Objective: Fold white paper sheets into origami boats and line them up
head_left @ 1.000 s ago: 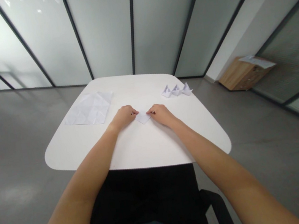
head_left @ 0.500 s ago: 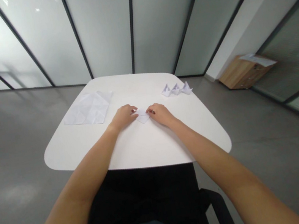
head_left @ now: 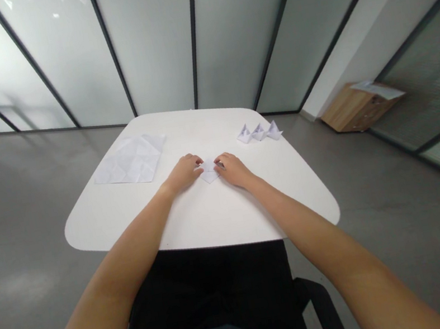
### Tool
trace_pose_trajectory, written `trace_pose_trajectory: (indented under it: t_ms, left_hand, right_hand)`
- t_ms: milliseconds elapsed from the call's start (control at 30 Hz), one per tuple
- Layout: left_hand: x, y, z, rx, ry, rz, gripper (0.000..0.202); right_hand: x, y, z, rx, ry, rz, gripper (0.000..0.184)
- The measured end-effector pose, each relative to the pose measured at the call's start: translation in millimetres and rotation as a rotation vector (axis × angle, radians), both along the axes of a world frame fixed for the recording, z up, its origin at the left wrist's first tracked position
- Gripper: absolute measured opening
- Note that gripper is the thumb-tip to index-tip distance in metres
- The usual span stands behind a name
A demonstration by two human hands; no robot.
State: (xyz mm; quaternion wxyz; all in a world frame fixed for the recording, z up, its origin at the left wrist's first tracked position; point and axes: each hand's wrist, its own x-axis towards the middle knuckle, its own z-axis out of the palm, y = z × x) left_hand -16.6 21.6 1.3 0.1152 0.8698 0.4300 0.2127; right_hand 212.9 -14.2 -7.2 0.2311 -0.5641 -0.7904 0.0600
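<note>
A small folded white paper piece (head_left: 209,174) lies on the white table (head_left: 196,220) in front of me. My left hand (head_left: 184,172) has its fingers curled and pressed onto the paper's left edge. My right hand (head_left: 233,169) pinches the paper's right edge with curled fingers. Much of the paper is hidden between the two hands; only its lower point shows.
A creased, unfolded white sheet (head_left: 132,160) lies at the table's far left. Three small folded paper figures (head_left: 259,132) stand in a row at the far right. A wooden box (head_left: 350,107) with paper on top sits on the floor to the right. Frosted glass walls stand behind.
Both hands have drawn closer together over the folded paper, covering more of it. The paper stays in the same spot on the table.
</note>
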Motion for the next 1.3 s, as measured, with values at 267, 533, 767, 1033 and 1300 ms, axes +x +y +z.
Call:
trace_pose_trajectory:
  t_ms: [267,533,767,1033,1300]
  left_hand:
    - [1.8,-0.8,4.7,-0.143,-0.345,0.005,0.045]
    - [-1.8,1.8,11.3,0.061,-0.4,-0.07,0.022]
    - [-8.3,8.3,5.0,-0.006,-0.332,-0.101,0.012]
    - [-16.4,11.9,-4.6,-0.176,-0.196,-0.102,0.012]
    - [-12.6,8.5,-4.1,-0.182,-0.144,-0.167,0.02]
  right_hand:
    - [4.5,2.4,2.0,-0.063,0.321,-0.011,0.035]
    - [14.4,0.8,12.8,0.098,0.326,0.044,0.013]
    - [12.7,5.7,6.3,0.123,0.349,0.074,0.018]
    - [12.7,4.5,4.3,0.034,0.066,0.139,0.025]
    - [14.1,4.3,2.0,0.001,0.011,0.21,0.022]
